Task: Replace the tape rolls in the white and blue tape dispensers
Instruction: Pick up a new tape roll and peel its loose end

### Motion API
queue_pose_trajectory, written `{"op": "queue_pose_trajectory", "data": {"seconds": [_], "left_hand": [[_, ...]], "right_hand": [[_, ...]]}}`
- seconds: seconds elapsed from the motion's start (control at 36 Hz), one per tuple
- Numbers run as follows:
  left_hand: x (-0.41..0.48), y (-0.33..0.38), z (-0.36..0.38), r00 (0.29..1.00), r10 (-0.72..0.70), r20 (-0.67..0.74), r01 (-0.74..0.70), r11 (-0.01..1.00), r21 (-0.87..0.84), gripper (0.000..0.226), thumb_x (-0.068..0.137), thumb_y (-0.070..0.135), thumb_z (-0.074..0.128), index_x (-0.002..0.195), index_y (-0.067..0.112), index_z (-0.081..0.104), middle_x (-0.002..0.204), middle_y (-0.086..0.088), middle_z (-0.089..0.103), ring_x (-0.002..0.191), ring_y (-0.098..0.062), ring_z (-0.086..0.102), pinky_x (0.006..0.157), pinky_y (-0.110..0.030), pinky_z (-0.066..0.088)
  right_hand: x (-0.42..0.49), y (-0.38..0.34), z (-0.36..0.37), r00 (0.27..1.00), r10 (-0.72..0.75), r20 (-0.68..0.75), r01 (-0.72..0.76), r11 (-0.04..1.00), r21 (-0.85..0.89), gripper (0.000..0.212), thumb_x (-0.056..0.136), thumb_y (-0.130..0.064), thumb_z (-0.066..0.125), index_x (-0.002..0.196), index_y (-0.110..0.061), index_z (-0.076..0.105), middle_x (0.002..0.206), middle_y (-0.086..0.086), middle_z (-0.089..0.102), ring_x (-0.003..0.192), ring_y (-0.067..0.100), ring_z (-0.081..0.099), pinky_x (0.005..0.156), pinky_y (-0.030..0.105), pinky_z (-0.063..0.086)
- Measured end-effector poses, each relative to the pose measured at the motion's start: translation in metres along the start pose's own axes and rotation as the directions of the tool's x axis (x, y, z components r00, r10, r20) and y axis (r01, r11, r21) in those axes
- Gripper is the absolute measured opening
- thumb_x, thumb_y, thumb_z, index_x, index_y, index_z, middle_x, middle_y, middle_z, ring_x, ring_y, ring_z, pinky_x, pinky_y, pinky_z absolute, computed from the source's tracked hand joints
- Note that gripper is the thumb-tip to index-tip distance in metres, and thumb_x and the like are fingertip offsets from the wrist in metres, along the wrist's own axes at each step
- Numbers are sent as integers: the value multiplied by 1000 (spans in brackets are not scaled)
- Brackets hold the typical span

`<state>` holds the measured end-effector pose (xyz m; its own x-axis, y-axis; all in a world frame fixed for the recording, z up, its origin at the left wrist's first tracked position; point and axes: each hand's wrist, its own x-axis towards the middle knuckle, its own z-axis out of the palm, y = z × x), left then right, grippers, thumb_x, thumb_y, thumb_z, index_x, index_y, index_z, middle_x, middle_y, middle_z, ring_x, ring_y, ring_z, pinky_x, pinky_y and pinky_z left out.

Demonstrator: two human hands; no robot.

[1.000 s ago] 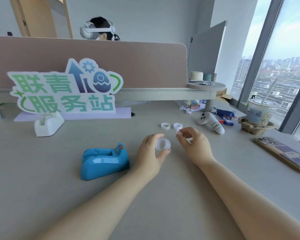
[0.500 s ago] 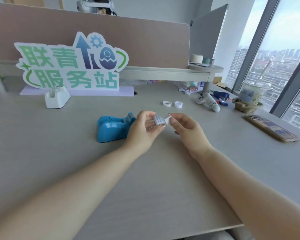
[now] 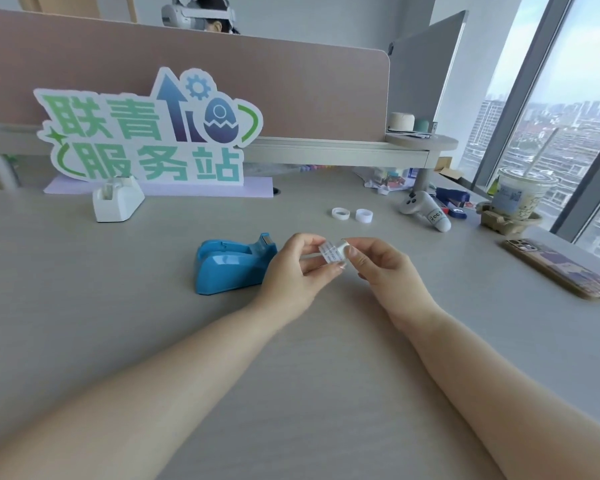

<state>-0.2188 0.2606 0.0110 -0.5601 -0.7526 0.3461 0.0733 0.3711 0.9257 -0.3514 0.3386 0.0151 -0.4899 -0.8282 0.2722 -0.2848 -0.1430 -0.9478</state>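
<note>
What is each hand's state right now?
Left hand: closed, fingers pinching the small tape roll.
Right hand: closed, fingers pinching the same roll's right end.

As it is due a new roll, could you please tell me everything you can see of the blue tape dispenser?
The blue tape dispenser is glossy, plastic by its look, with a rounded base, a slot along its top and a raised cutter end with a grey blade. It stands upright on the desk, cutter end toward the left hand; whether the two touch cannot be told.
</note>
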Motion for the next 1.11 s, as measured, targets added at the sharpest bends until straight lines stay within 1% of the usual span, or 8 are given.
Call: {"op": "queue_pose_trajectory", "data": {"seconds": [0.19, 0.33, 0.42, 0.58, 0.69, 0.81, 0.94, 1.11], "left_hand": [[0, 1, -1, 1000, 13, -19, -12, 998, 64, 38, 78, 26, 74, 112, 21, 55, 113, 9, 63, 102, -6, 63, 90, -24, 50], [0, 0, -2, 999, 24, -45, -18, 992, 125, 36, 77, 32, 73, 109, 26, 56, 108, 16, 61, 105, -4, 59, 92, -24, 46], [1, 0, -2, 999, 15, -50, -8, 991, 135, 36, 77, 33, 74, 108, 27, 56, 107, 18, 60, 106, -7, 59, 94, -28, 46], [0, 1, -2, 999, 8, -43, -3, 992, 129, 36, 76, 30, 74, 106, 29, 54, 109, 16, 60, 92, -9, 65, 81, -25, 51], [1, 1, -2, 997, 53, -58, -41, 982, 185, 42, 74, 27, 77, 107, 30, 53, 107, 19, 57, 92, -5, 61, 74, -12, 47], [2, -4, -3, 986, 150, -68, -118, 932, 342, 46, 71, 29, 78, 110, 31, 52, 115, 13, 57, 96, -6, 57, 82, -23, 46], [3, -3, -1, 958, 279, -68, -218, 862, 458, 49, 69, 21, 79, 112, 23, 54, 114, 9, 60, 102, -18, 55, 90, -31, 43], [0, -2, 2, 953, 304, 8, -275, 850, 449, 60, 70, 16, 77, 122, 25, 49, 119, 12, 60, 108, -16, 51, 89, -10, 31]], "right_hand": [[0, 0, 0, 999, 2, 42, -3, 1000, 15, 18, 90, -23, 62, 104, -16, 70, 105, -1, 73, 103, 10, 65, 94, 25, 47], [-1, -2, 0, 998, 0, 58, 0, 1000, -2, 22, 91, -22, 59, 109, -15, 70, 106, -6, 72, 86, -11, 62, 73, 4, 44], [-2, -3, 1, 998, 17, 55, -16, 1000, -22, 23, 92, -24, 57, 109, -18, 71, 105, -10, 71, 87, -14, 61, 72, 2, 44], [-3, -9, 3, 995, 88, 44, -85, 995, -59, 25, 95, -38, 49, 96, -30, 73, 102, -8, 71, 97, 10, 60, 84, 25, 46], [-3, -12, 1, 992, 115, 55, -112, 992, -55, 34, 92, -47, 49, 101, -26, 73, 104, -10, 72, 103, 7, 61, 91, 24, 43], [-7, -15, 2, 992, 68, 105, -66, 998, -25, 26, 89, -38, 58, 96, -19, 75, 97, -9, 75, 95, -2, 64, 77, 8, 44], [-7, -13, 2, 989, 89, 120, -89, 996, -5, 30, 78, -37, 71, 95, -12, 72, 95, 5, 75, 94, 12, 68, 90, 24, 47], [-4, -10, 1, 990, 123, 62, -122, 992, -16, 29, 77, -33, 75, 92, -9, 70, 80, 1, 72, 63, -3, 58, 69, 17, 40]]}}
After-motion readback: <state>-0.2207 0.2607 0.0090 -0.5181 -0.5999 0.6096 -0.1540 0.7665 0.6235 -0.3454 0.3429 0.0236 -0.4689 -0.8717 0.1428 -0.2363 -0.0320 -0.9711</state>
